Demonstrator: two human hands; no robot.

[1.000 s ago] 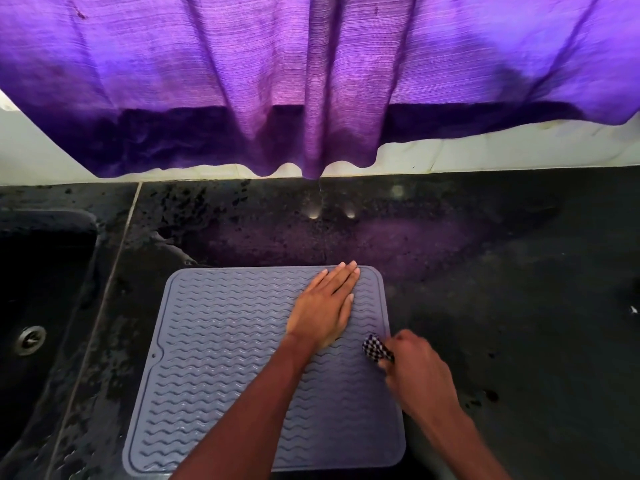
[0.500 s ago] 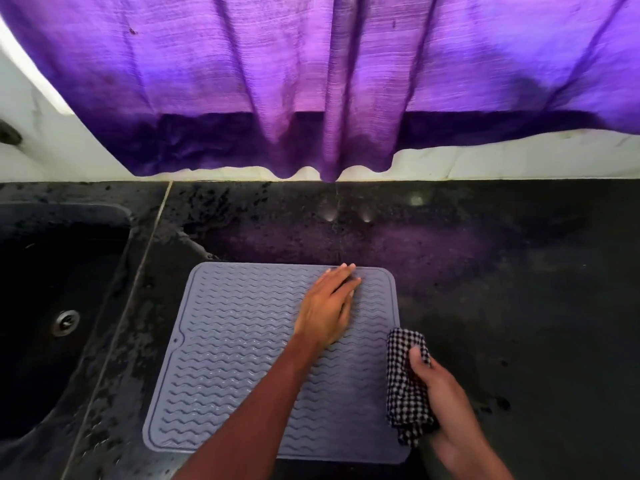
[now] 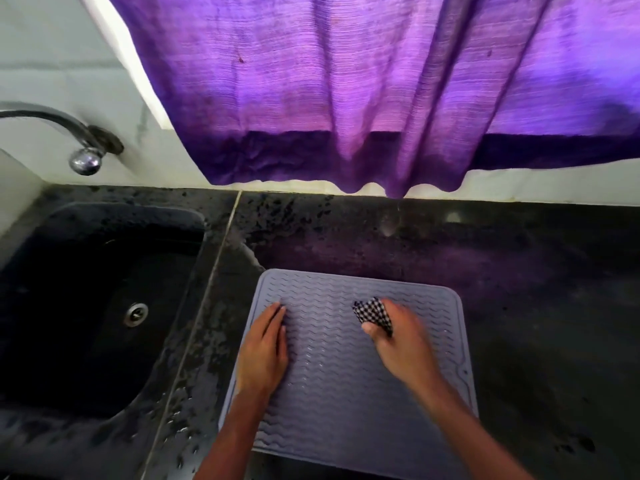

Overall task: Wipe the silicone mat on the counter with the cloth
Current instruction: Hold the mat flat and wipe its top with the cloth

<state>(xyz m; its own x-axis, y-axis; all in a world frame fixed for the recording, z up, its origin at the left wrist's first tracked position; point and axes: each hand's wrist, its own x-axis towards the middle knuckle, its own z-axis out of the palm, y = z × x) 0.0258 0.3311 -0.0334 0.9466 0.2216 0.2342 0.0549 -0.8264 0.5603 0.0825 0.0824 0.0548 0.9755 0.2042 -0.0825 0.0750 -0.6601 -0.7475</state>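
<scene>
the silicone mat (image 3: pixel 332 403) lay on the dark counter (image 3: pixel 526 278) near its front edge, just right of the sink (image 3: pixel 86 341). half a second before, the left hand had been pressing the mat's far right part while the right hand held the cloth at the mat's right edge. now the left hand (image 3: pixel 265 355) lay flat with straight fingers along the mat's left edge, pinning it. the right hand (image 3: pixel 401 348) had come in over the mat's far middle, its fingers bunched round the checked cloth (image 3: pixel 373 315) with the thumb tucked against it. the cloth seemed to touch the ribbed surface, and the hand was blurred, so it looked to be mid-stroke. by my reading the wiping had only just begun at the far part, with the near and right ribs yet to be covered. a purple curtain (image 3: pixel 346 98) hung over the counter's back edge, and a tap (image 3: pixel 85 157) stood above the sink.
</scene>
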